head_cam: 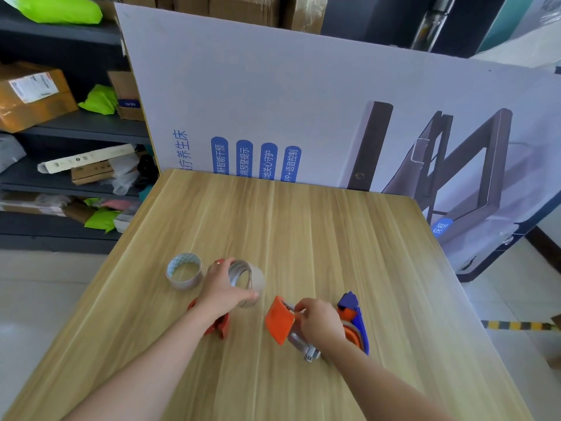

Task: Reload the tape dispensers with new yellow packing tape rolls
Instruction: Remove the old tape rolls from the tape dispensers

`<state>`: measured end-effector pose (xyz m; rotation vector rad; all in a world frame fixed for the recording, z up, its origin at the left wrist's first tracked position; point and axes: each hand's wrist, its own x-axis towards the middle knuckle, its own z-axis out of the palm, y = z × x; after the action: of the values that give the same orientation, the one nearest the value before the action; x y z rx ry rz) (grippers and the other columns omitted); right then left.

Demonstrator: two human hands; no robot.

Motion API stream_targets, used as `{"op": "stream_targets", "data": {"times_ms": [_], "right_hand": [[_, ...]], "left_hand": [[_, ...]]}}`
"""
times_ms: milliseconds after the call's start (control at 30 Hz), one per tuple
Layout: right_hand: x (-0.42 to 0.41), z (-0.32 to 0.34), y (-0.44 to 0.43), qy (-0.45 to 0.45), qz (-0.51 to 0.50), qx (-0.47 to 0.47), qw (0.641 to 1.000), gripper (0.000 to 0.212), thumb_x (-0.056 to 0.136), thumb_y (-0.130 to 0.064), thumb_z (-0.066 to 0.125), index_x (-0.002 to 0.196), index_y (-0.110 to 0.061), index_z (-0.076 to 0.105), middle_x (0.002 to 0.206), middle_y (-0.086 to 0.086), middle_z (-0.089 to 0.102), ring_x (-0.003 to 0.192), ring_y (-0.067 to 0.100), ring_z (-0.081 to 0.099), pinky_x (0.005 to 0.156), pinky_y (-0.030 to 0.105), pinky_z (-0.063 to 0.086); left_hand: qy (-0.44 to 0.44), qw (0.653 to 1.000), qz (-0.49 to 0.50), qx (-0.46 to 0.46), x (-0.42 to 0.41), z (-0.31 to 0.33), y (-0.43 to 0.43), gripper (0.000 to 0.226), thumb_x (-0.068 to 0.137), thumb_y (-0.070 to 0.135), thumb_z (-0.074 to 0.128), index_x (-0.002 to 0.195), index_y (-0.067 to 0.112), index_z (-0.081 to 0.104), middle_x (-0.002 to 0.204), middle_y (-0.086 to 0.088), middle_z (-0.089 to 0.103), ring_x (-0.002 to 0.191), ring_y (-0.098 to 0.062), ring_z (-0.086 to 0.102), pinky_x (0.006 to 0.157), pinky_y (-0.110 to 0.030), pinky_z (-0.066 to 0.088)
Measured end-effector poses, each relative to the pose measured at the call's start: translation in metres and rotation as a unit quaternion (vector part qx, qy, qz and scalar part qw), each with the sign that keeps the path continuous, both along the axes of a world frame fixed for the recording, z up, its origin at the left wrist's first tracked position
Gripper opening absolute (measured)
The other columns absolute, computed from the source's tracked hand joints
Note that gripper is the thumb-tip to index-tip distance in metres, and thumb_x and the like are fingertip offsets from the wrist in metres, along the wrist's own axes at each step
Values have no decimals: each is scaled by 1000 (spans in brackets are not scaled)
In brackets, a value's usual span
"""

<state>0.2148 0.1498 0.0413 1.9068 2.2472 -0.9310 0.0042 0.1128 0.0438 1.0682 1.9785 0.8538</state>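
Note:
My left hand (226, 288) grips a pale tape roll (248, 281), tilted on its side just above the wooden table (303, 232). A second pale roll (184, 271) stands on the table to its left. An orange dispenser (217, 325) lies under my left wrist, mostly hidden. My right hand (318, 322) holds an orange-and-metal tape dispenser (280, 322) at its orange flap. A blue-and-orange dispenser (356, 322) lies right behind that hand, partly covered.
A large printed board (303, 110) leans upright along the table's far edge. Grey shelves (76, 129) with cardboard boxes and green bags stand to the left. The tiled floor (516, 299) shows on the right, past the table's edge.

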Motion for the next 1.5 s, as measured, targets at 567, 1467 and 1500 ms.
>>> {"op": "stream_targets", "data": {"times_ms": [567,1467,1500], "right_hand": [[3,-42,14,188,-233,-178,937,31,84,4,44,83,-15,69,65,-1,63,56,9,57,37,11,38],[-10,-63,-10,26,-252,-48,966,20,91,-26,54,109,-18,59,90,-1,64,80,20,66,70,36,58],[-9,-62,-12,-5,-214,-33,976,18,93,-29,52,103,-18,62,91,-1,64,81,19,65,70,35,58]], "left_hand": [[210,964,-153,-52,14,-36,82,98,68,34,81,146,11,27,148,-10,33,136,-29,30,110,-36,30],[307,902,-278,-125,4,-63,78,45,98,21,45,143,20,37,162,-6,-4,148,-26,-6,115,-46,23],[306,899,-285,-128,4,-63,76,44,99,19,44,142,20,38,162,-5,-1,148,-26,-7,115,-46,23]]}}
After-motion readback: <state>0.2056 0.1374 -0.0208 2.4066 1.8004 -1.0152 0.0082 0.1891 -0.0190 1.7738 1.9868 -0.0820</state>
